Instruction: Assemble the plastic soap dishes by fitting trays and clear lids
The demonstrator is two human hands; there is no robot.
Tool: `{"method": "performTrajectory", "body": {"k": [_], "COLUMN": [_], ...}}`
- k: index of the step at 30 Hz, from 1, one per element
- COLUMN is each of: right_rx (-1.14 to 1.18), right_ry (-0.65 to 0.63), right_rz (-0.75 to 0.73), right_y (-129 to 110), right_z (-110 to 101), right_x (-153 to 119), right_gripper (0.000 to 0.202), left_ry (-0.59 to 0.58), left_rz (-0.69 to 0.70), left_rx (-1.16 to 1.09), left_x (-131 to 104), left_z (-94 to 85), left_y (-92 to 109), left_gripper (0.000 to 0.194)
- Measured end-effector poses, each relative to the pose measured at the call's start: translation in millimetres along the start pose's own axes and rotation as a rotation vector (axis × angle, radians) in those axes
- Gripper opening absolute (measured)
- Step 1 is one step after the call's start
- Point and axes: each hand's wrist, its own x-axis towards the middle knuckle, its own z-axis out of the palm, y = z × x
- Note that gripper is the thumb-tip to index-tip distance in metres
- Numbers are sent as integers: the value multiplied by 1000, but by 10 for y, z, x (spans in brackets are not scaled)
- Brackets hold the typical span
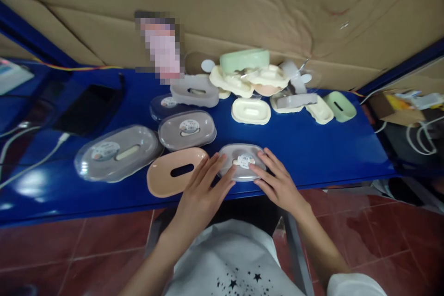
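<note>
A grey oval slotted case under a clear plastic cover (227, 166), with a round white label on top, lies flat near the table's front edge. My left hand (203, 189) rests with outstretched fingers at its left side, also passing over the right end of a peach oval slotted piece (161, 178). From the right, my right hand (279, 182) has its fingers spread, the tips touching the cover and the label's edge. Two more labelled grey cases, a larger case (138, 141) and a smaller case (204, 136), lie farther left.
Behind is a pile of cream oval pieces (234, 83), with a pale green piece (244, 60) on top. A green slotted piece (342, 106) sits at the right. A black tablet-like device (88, 108) and white cables (38, 173) lie left on the blue table (326, 155).
</note>
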Motion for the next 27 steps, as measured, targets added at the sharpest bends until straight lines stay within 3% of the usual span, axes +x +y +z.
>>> {"method": "performTrajectory", "body": {"k": [5,9,12,15,20,23,27], "right_rx": [-16,-24,24,124,126,152,191], "right_ry": [28,3,21,164,436,379,126], "right_rz": [149,279,332,425,535,515,509], "right_y": [-11,-51,-62,27,364,465,393], "right_z": [2,29,81,104,-27,-100,-82], "right_x": [-3,0,-24,-45,21,62,-35], "right_gripper": [60,67,75,70,38,34,37], "left_ry": [6,82,91,116,236,234,195], "left_rz": [-16,-103,-113,-46,-39,-47,-67], "left_rx": [88,105,109,92,146,158,155], "left_x": [-72,-312,-499,-587,-547,-564,-695], "left_z": [-152,-260,-234,-168,-118,-124,-158], "left_y": [-56,-322,-538,-647,-658,-679,-668], "left_gripper": [46,39,37,37,40,41,40]}}
